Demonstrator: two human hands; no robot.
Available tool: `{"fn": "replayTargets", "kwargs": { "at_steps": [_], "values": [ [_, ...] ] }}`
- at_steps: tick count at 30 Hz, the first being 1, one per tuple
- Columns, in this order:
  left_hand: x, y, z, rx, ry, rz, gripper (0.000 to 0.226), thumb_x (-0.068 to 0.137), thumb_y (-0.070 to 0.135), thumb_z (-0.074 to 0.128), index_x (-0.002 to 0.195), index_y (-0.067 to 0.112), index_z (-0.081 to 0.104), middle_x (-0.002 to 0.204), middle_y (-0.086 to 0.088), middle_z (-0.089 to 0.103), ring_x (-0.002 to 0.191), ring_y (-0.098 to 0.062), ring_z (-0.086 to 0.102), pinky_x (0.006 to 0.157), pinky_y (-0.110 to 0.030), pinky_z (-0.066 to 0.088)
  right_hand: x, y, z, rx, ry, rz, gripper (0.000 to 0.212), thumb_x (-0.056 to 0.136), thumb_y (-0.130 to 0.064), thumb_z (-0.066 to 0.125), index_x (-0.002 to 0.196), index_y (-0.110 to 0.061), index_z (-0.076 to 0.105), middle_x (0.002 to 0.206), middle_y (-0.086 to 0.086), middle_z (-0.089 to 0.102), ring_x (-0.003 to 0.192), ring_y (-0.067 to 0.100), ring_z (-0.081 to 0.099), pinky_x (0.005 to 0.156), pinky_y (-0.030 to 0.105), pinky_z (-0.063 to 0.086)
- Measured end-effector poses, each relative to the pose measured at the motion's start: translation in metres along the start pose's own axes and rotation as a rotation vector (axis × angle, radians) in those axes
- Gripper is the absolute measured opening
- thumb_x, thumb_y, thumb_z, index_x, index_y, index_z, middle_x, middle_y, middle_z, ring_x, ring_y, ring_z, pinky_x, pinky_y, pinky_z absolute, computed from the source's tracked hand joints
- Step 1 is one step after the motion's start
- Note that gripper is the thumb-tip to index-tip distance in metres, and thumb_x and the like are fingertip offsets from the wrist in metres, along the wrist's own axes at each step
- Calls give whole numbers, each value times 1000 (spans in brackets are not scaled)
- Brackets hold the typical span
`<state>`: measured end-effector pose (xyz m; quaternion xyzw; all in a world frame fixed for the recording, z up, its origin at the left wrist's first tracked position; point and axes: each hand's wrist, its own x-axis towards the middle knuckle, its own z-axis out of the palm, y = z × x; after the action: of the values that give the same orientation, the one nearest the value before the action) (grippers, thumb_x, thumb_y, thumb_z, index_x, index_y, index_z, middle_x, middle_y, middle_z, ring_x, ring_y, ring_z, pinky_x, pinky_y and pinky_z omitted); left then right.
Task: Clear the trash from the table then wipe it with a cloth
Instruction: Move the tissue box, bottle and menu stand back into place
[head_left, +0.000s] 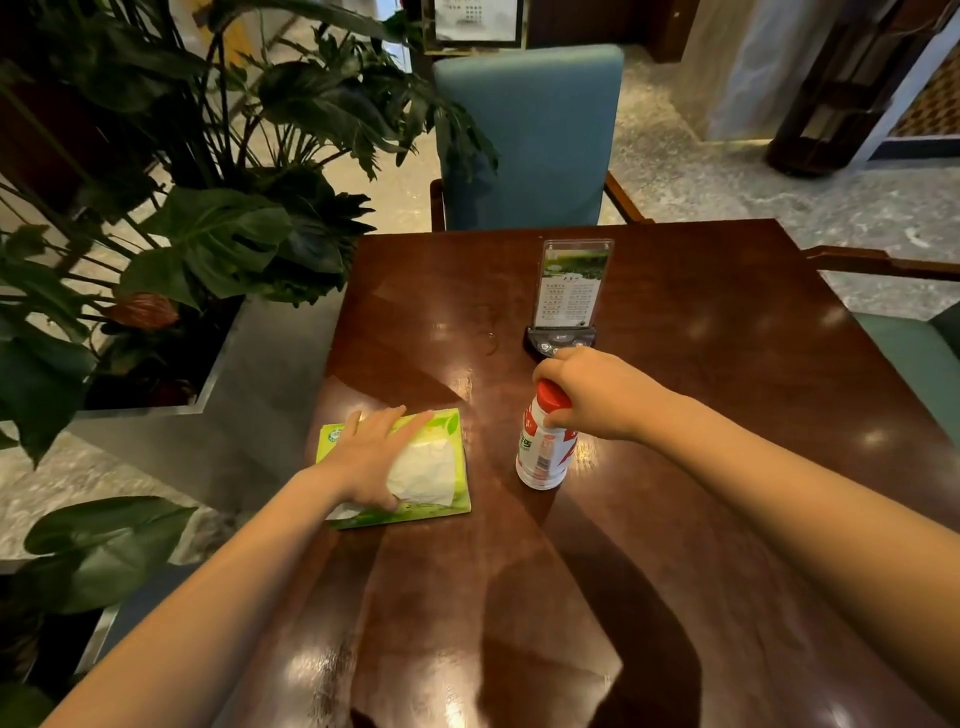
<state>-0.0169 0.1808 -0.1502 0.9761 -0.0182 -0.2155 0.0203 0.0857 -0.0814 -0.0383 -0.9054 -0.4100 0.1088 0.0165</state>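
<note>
1. The left hand (376, 457) lies flat on a green tissue pack (451, 425), its fingers straight and spread toward the far end and holding nothing; the thumb rests by the white tissue (423, 470) that sticks out of the pack's opening
2. The right hand (589, 397) reaches in from the right and grips the red cap (549, 394) of a white bottle (542, 457), with the fingers curled over the top and the thumb under the cap's rim
3. The bottle stands on the dark wooden table (675, 467), tilted a little, just to the right of the tissue pack and apart from it
4. The tissue pack sits near the table's left edge, lying flat
5. Just beyond the right hand stands a clear menu stand (571, 283) on a dark base, upright, close to the knuckles
6. A small wet patch (488, 340) shines on the wood left of that base
7. A blue chair (527, 140) is pushed in at the far side, and a green seat (914, 358) shows at the right edge
8. A large leafy plant (208, 234) in a metal planter (156, 408) crowds the table's left side, its leaves overhanging the far left corner
</note>
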Motion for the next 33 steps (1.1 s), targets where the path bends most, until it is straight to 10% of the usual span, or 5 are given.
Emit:
{"fn": "replayTargets", "kwargs": {
  "at_steps": [6, 14, 33],
  "values": [
    [4, 18, -1, -102, -3, 96, 119, 62, 76, 59, 144, 33, -16, 155, -2, -24, 143, -19, -23, 115, -48, -13, 2, 14, -3, 145, -28, -14, 62, 84, -59, 51, 130, -17, 46, 121, 7, 56, 108, 23, 54, 86, 35, 48],
    [17, 27, 14, -53, 137, 51, 100, 69, 84, 16, 147, 27, -9, 155, 2, -19, 145, -18, -15, 115, -44, -11, 66, 78, -38, 5, 288, 138, 54, 88, -34, 57, 135, -9, 43, 138, 14, 48, 128, 32, 41, 104, 44, 39],
    [14, 29, 6, -120, 127, 66, 97, 76, 75, 38, 148, 26, -4, 158, 0, -12, 145, -16, -15, 116, -44, -11, 99, 127, -29, 29, 423, 253, 18, 89, -14, 55, 103, -8, 65, 109, 13, 65, 108, 31, 54, 82, 44, 46]
  ]
}}
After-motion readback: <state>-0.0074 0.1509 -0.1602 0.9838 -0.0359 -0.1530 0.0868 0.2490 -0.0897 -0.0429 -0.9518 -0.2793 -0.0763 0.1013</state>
